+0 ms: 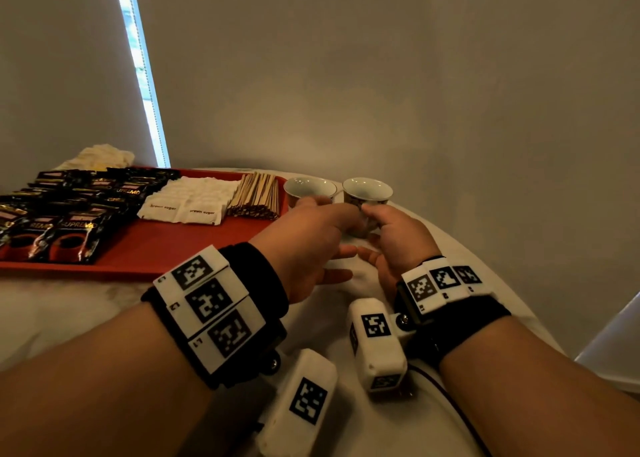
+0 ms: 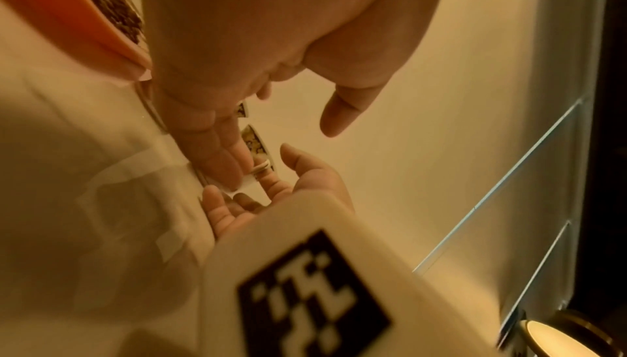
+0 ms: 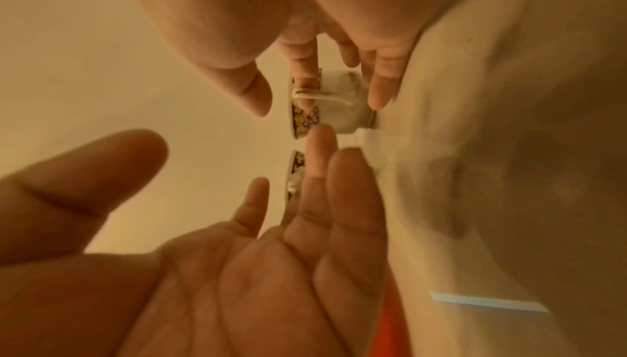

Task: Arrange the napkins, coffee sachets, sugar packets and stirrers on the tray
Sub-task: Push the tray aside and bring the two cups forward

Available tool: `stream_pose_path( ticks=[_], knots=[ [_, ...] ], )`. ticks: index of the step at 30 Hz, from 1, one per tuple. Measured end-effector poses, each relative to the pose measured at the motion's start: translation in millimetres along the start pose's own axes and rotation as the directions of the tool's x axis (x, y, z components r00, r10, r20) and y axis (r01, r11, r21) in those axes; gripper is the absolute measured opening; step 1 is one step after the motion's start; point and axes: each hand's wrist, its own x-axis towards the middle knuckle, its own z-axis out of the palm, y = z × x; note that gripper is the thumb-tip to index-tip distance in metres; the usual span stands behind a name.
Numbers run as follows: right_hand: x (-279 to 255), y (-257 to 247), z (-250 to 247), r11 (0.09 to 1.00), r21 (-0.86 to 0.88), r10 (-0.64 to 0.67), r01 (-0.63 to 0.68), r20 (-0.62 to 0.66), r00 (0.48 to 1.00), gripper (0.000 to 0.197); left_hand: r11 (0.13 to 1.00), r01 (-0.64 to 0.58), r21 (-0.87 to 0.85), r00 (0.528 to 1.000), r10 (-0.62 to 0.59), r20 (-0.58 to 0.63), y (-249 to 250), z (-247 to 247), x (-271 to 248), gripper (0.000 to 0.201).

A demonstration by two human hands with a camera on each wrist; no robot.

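Hands at two empty cups

Tray is lying at table's left. On it, left to right: coffee sachets, sugar packets, stirrers. Napkins are sitting behind tray. Two cups are standing just right of tray.

Glossy foil coffee sachets, matt paper sugar packets and pale wooden stirrers fill a smooth red plastic tray; glazed porcelain cups stand on white cloth.
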Motion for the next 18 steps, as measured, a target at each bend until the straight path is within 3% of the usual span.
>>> stream_pose_path(
  ticks=[3, 5, 12, 18],
  knots=[
    [-3.4, 0.7, 1.5, 1.0, -0.001, 0.001, -0.001, 0.024, 1.0, 0.033, 1.0, 0.025, 0.018, 1.0, -0.025, 0.006, -1.8, -0.1, -1.6, 0.019],
    [-4.9, 0.7, 2.0, 1.0, -0.006, 0.0, 0.001, 0.039, 0.999, 0.035, 0.999, 0.038, 0.032, 0.999, -0.038, -0.01, -3.1, -1.1, -0.7, 0.009],
    [-5.9, -0.7, 2.5, 1.0, -0.03, 0.004, -0.002, 0.056, 0.998, 0.028, 0.999, 0.036, 0.035, 0.999, -0.035, -0.028, -4.2, -4.8, 3.5, 0.026],
    [-5.3, 1.7, 4.6, 0.999, -0.041, 0.003, -0.001, 0.054, 0.999, 0.028, 0.999, 0.044, 0.025, 0.996, -0.042, -0.081, -4.4, -8.5, 5.7, 0.017]
  ],
)
